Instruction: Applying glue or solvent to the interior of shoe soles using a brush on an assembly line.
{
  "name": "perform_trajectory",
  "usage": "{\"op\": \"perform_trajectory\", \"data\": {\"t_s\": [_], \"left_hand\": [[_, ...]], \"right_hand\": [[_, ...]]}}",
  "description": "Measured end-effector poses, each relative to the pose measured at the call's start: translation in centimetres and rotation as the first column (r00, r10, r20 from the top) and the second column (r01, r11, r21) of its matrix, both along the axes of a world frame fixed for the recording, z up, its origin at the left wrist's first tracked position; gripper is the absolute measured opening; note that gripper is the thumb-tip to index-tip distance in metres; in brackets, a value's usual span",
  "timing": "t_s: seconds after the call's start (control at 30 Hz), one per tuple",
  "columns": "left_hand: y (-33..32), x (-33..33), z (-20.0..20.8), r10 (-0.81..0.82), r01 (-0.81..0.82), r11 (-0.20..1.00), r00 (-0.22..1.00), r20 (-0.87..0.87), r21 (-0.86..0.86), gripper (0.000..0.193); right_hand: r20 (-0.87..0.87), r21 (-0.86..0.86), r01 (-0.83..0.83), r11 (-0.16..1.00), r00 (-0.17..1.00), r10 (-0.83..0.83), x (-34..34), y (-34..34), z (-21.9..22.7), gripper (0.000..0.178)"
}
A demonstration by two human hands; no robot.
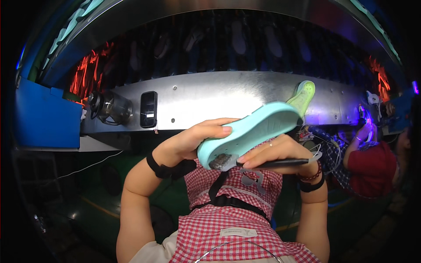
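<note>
A turquoise shoe sole [263, 122] with a raised rim is held up in front of my chest, tilted, its hollow inner side partly facing me. My left hand [199, 138] grips its left end, the thumb lying over the rim. A brush with a black handle [285, 163] is in my right hand [280, 151], fingers closed around it. The brush's dark bristles [222, 161] touch the inside of the sole at its lower left end. Behind the sole's far end, a yellow-green sole [305, 94] rests on the metal bench [210, 98], partly covered.
On the bench's left stand a glass jug with a dark lid [115, 108] and a black phone-like object [148, 109]. A blue box [48, 116] is farther left. Beyond the bench, several soles [239, 38] lie in a dark row near red-glowing heaters [90, 72]. A co-worker [372, 166] works at right.
</note>
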State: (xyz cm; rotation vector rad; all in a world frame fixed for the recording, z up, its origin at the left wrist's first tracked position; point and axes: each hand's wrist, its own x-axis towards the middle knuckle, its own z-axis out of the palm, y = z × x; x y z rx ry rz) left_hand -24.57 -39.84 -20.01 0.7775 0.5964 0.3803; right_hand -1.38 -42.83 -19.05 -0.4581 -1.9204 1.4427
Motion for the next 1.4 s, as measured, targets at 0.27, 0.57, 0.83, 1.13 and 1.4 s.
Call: {"op": "perform_trajectory", "data": {"t_s": [0.27, 0.57, 0.83, 1.13, 1.4], "left_hand": [[-0.2, -2.0, 0.2, -0.006, 0.002, 0.999, 0.994, -0.108, -0.036, 0.058], [-0.8, -4.7, 0.4, 0.152, -0.153, 0.988, 0.988, 0.015, 0.028, 0.059], [-1.5, -6.0, 1.4, 0.322, -0.311, 0.942, 0.943, -0.084, 0.125, 0.06], [0.3, -3.1, -4.5, 0.641, -0.514, 0.766, 0.577, 0.506, -0.386, 0.078], [-0.6, 1.6, -6.7, 0.695, -0.61, 0.717, 0.655, 0.296, -0.336, 0.088]], "right_hand": [[0.049, 0.043, 0.064, 0.997, 0.997, -0.066, 0.7, -0.4, 0.4, 0.016], [0.061, 0.118, 0.235, 0.965, 0.968, -0.243, 0.8, -1.3, -0.3, 0.019], [0.013, 0.114, 0.338, 0.934, 0.94, -0.342, 0.7, -0.9, -1.1, 0.021], [-0.082, 0.093, 0.409, 0.908, 0.912, -0.403, -1.3, -2.2, 0.9, 0.027], [0.071, -0.132, 0.607, 0.783, 0.794, -0.604, -3.9, -0.1, -3.3, 0.018]]}}
